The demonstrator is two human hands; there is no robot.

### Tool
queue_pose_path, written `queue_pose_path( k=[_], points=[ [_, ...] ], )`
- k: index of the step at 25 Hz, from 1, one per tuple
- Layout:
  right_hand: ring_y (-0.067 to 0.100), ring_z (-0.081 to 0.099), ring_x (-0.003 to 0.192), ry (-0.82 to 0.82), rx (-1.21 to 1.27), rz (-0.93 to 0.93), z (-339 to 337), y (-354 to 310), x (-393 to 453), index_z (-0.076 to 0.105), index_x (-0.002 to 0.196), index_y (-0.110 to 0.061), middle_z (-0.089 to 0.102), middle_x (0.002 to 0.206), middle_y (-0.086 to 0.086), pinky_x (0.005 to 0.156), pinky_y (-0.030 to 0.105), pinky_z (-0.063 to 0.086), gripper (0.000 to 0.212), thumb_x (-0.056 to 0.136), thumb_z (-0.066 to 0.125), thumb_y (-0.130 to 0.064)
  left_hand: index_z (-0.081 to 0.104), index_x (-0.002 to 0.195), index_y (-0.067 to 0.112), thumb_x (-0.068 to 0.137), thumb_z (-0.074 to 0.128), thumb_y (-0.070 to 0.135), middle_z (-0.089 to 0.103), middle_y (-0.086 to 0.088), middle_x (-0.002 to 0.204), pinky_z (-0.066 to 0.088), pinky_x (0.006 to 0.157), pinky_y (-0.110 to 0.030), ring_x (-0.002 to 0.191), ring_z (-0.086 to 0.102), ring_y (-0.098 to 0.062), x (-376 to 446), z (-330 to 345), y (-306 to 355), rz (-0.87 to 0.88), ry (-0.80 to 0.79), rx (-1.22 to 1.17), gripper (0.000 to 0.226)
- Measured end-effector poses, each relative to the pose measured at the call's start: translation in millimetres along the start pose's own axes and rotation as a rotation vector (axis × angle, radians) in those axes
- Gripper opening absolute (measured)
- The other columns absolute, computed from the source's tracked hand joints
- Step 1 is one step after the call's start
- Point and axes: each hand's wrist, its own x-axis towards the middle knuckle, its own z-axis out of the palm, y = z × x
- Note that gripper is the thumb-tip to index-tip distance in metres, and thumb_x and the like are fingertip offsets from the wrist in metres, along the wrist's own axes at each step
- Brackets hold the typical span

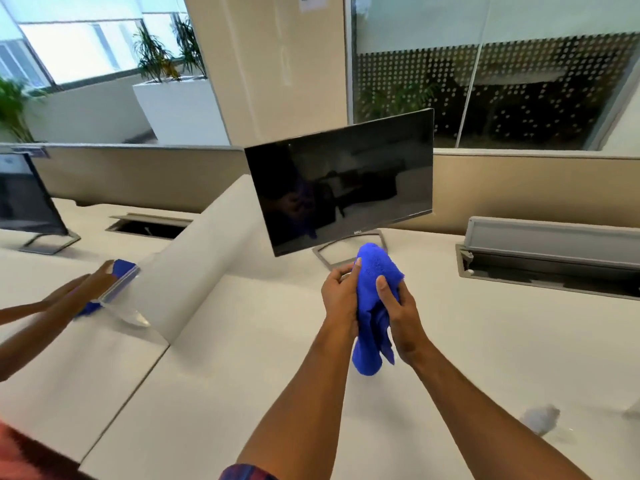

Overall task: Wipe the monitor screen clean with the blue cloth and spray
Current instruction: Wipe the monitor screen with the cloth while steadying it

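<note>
Blue cloth (375, 299): bunched, gripped between left hand (341, 299) and right hand (403, 317), fingers of both curled round it, just below and in front of the monitor (341, 188). Monitor: dark screen, standing on white desk (277, 341). Blurred item at the desk's lower right (540, 419), possibly the spray.

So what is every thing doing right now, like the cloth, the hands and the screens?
blue cloth: bunched up, held off the desk by both hands.
left hand: fingers curled round the cloth.
right hand: fingers curled round the cloth.
monitor: screen dark, standing upright on its stand, untouched.
second monitor: far left, standing, screen dark.
desk hatch: lid lifted open.
another person's hand: at the left, holding a clear thing with blue on it.
</note>
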Motion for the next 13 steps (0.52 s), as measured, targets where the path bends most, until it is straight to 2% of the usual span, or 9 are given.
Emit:
queue_pose_path(
  k=[3,5,7,9,11,13],
  points=[
    [0.019,0.072,0.099,0.118,-0.064,-0.064,45.1,11.3,41.0,0.066,0.121,-0.027,0.075,0.108,0.0,0.075,0.026,0.06,0.03,0.095,0.063,-0.043,0.072,0.095,0.013,0.087,0.079,0.031,0.076,-0.009,0.092,0.062,0.073,-0.031,0.076,0.071,-0.015,43.7,-19.2,26.4,0.124,0.046,0.063,0.021],
    [0.016,0.07,0.105,0.16,-0.092,-0.119,75.9,21.0,75.8,0.062,0.129,-0.029,0.073,0.115,-0.002,0.083,0.03,0.06,0.032,0.097,0.063,-0.035,0.071,0.09,0.016,0.087,0.077,0.028,0.075,-0.006,0.089,0.062,0.076,-0.034,0.075,0.069,-0.013,79.2,-38.9,48.2,0.191,0.047,0.148,0.014],
    [0.013,0.067,0.112,0.161,-0.132,-0.193,101.5,26.0,107.0,0.059,0.134,-0.032,0.069,0.124,-0.007,0.088,0.027,0.058,0.036,0.098,0.063,-0.028,0.07,0.087,0.019,0.087,0.075,0.026,0.073,-0.003,0.084,0.062,0.076,-0.036,0.071,0.066,-0.007,108.4,-60.2,71.6,0.266,0.026,0.25,0.008],
    [0.011,0.063,0.118,0.143,-0.232,-0.258,117.3,27.4,133.3,0.056,0.138,-0.031,0.065,0.13,-0.012,0.095,0.028,0.055,0.04,0.099,0.062,-0.024,0.068,0.087,0.022,0.088,0.072,0.022,0.069,0.002,0.076,0.06,0.07,-0.031,0.067,0.064,-0.003,128.7,-77.3,95.6,0.381,0.019,0.364,0.004],
    [0.009,0.062,0.118,0.149,-0.398,-0.332,125.8,26.3,157.9,0.054,0.14,-0.029,0.064,0.13,-0.014,0.099,0.028,0.053,0.042,0.1,0.06,-0.023,0.067,0.087,0.021,0.09,0.069,0.018,0.066,0.006,0.076,0.054,0.065,-0.022,0.069,0.064,-0.006,145.6,-90.3,121.9,0.607,0.049,0.469,0.004],
    [0.007,0.062,0.108,0.195,-0.567,-0.444,130.1,19.8,186.4,0.053,0.142,-0.03,0.065,0.12,-0.008,0.096,0.022,0.051,0.045,0.099,0.06,-0.018,0.068,0.093,0.017,0.09,0.065,0.013,0.066,0.004,0.086,0.053,0.07,-0.028,0.077,0.062,-0.011,162.9,-98.8,148.6,0.897,0.151,0.577,0.006]
  ],
)
